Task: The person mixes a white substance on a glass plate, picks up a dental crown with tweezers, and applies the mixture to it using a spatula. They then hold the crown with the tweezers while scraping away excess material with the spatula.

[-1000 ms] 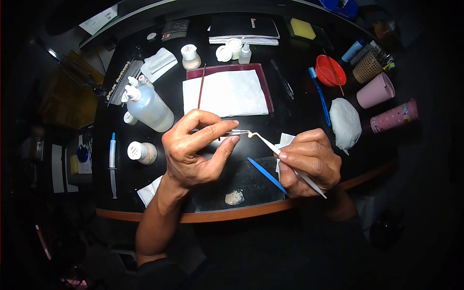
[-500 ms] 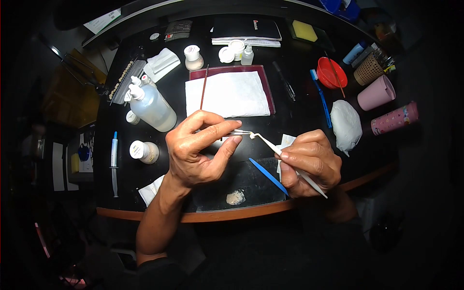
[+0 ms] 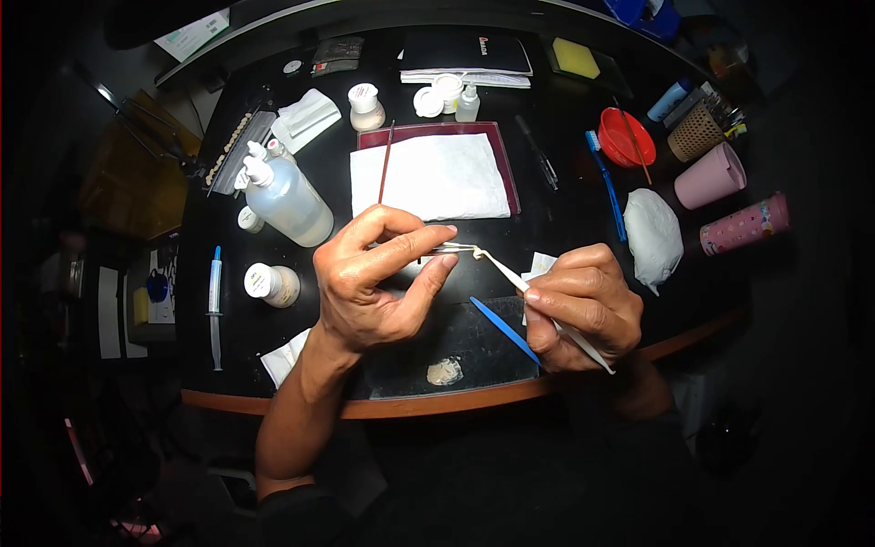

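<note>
My left hand point(image 3: 375, 284) pinches metal tweezers point(image 3: 461, 247) between thumb and fingers. At their tips is a small whitish piece point(image 3: 478, 255), like a dental crown, too small to make out fully. My right hand point(image 3: 588, 310) grips a slim white dental instrument point(image 3: 507, 273) like a pen, its bent tip at the small piece; whether it touches cannot be made out. Below the hands lies a dark slab point(image 3: 392, 369) with a patch of beige paste point(image 3: 445, 371). A blue plastic stick point(image 3: 501, 330) rests beside my right hand, near a partly hidden paper piece point(image 3: 541, 264).
A white folded cloth point(image 3: 437, 173) with a brush point(image 3: 387, 164) lies ahead. To the left stand a pump bottle point(image 3: 290, 202), a jar point(image 3: 272, 285) and a syringe point(image 3: 215, 305). Rightward are a red bowl point(image 3: 620, 146), blue toothbrush point(image 3: 607, 187) and white lump point(image 3: 653, 239).
My right hand and the white instrument have shifted very slightly, with the tip turned a little at the small piece. My left hand stays nearly still.
</note>
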Tool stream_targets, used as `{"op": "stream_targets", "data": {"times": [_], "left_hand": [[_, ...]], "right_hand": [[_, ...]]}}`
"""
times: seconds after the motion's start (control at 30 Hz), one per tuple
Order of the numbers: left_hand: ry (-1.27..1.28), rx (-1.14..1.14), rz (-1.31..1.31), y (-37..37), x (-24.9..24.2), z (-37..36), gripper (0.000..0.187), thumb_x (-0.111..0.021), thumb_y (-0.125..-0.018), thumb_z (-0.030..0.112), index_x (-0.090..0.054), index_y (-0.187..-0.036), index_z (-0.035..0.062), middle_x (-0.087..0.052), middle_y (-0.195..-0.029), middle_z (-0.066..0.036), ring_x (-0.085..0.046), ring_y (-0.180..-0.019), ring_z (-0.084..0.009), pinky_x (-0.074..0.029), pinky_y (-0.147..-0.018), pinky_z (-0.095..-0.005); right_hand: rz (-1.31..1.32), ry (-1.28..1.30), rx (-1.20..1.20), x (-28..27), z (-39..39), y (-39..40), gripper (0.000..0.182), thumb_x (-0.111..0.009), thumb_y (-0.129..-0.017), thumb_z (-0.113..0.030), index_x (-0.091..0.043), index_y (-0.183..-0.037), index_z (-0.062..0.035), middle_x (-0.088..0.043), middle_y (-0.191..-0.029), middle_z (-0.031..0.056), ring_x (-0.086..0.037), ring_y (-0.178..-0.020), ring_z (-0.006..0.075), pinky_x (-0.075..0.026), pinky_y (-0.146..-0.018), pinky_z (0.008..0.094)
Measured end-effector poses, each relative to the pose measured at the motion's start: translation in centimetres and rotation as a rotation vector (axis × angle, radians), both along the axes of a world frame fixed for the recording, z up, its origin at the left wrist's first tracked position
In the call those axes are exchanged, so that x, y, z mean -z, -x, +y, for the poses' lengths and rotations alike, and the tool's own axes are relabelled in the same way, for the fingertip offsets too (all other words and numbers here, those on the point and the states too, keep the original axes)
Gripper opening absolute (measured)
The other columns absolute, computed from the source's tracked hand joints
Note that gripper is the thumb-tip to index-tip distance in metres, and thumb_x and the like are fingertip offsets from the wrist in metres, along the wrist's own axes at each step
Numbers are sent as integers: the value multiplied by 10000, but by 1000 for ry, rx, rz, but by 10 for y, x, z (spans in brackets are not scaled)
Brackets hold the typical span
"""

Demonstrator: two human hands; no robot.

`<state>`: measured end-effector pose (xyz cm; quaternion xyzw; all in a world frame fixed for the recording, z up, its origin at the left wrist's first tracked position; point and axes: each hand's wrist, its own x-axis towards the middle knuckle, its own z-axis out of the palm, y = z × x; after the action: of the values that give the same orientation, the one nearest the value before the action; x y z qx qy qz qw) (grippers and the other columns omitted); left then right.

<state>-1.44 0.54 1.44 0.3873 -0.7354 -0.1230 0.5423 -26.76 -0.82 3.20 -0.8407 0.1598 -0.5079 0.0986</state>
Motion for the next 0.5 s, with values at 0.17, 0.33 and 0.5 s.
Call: {"op": "stream_targets", "data": {"times": [0.17, 0.33, 0.5], "left_hand": [[11, -6, 9, 2, -1, -2, 234, -853, -781, -3, -831, -1014, -5, -735, -831, -96, -708, -683, -142, -521, -563, -247], [-49, 2, 11, 2, -1, 1, 244, -818, -812, -26, -832, -1054, -3, -735, -843, -94, -681, -692, -129, -517, -600, -243], [-53, 1, 2, 1, 0, 0, 233, -822, -809, -27, -830, -1041, -9, -743, -838, -99, -692, -690, -133, -516, -585, -246]], "right_hand": [[5, 1, -10, 0, 0, 2, 316, -811, -770, 58, -766, -1067, -38, -754, -925, 62, -657, -785, 188, -539, -660, 302], [-10, 0, 7, -1, 1, 2, 297, -806, -789, 43, -766, -1069, -46, -757, -915, 56, -657, -788, 183, -546, -666, 304], [-7, 2, -5, 1, 1, 2, 288, -806, -794, 36, -769, -1067, -47, -758, -919, 56, -657, -788, 182, -542, -660, 303]]}}
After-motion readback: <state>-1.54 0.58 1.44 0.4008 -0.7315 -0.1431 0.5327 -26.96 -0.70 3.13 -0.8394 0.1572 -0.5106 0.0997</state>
